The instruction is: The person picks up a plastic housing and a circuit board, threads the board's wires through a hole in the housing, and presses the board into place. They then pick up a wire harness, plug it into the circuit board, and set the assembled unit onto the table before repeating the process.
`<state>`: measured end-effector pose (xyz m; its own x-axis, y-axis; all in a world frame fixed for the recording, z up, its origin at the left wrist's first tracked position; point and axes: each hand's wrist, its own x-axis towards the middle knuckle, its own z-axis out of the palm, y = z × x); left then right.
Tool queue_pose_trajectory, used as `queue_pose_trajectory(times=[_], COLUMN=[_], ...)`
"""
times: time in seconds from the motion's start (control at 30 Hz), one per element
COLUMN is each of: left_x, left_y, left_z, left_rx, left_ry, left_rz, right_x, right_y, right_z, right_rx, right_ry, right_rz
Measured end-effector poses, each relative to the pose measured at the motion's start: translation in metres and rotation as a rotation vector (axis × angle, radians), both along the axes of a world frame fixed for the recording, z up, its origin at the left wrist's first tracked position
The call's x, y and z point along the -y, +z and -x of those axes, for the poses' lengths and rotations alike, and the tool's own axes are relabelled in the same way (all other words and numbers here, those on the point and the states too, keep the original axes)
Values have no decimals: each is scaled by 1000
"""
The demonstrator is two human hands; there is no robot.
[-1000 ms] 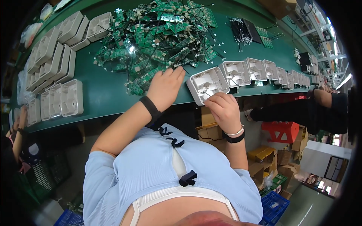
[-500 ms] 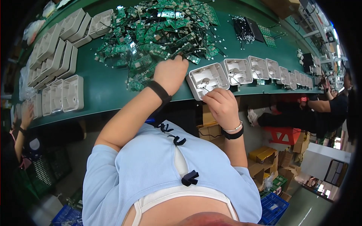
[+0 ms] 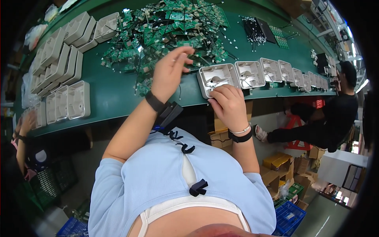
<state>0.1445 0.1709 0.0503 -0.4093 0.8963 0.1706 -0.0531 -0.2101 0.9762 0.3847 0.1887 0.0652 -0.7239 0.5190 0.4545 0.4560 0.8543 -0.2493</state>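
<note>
Left hand (image 3: 170, 71) lifts with fingers loosely open over the circuit boards (image 3: 166, 29) at upper centre, while right hand (image 3: 228, 104) fingers pinch the white housing (image 3: 218, 79), which might slip off the table (image 3: 114, 94) edge.

1. The left hand (image 3: 170, 71) hovers with fingers spread over a heap of green circuit boards (image 3: 166, 31).
2. The right hand (image 3: 229, 104) presses on a grey plastic housing (image 3: 217, 78) at the edge of the green table (image 3: 114, 89).

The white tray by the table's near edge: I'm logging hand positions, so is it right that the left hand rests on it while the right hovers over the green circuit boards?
No, the hands are swapped. In the head view the right hand rests on the white tray, while the left hand hovers over the green circuit boards.
</note>
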Motion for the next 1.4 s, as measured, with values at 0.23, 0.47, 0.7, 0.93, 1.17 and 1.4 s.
queue_pose_trajectory(times=[0.23,0.47,0.7,0.93,1.17,1.4], left_x=[-6,42,124,130,117,118], left_y=[8,15,11,2,-18,-11], left_z=[9,17,59,62,72,86], left_rx=[-599,-571,-1066,-1205,-1207,-1091], left_ry=[-95,-191,-144,36,104,276], left_rz=[-35,3,-5,75,104,76], right_x=[11,3,-68,-144,-198,-205], right_y=[5,11,16,4,12,9], right_z=[16,19,21,21,15,29], right_rx=[-100,-148,10,75,-913,-884], right_ry=[-21,-48,-314,-164,156,-194], right_rz=[-29,9,235,776,2215,1973])
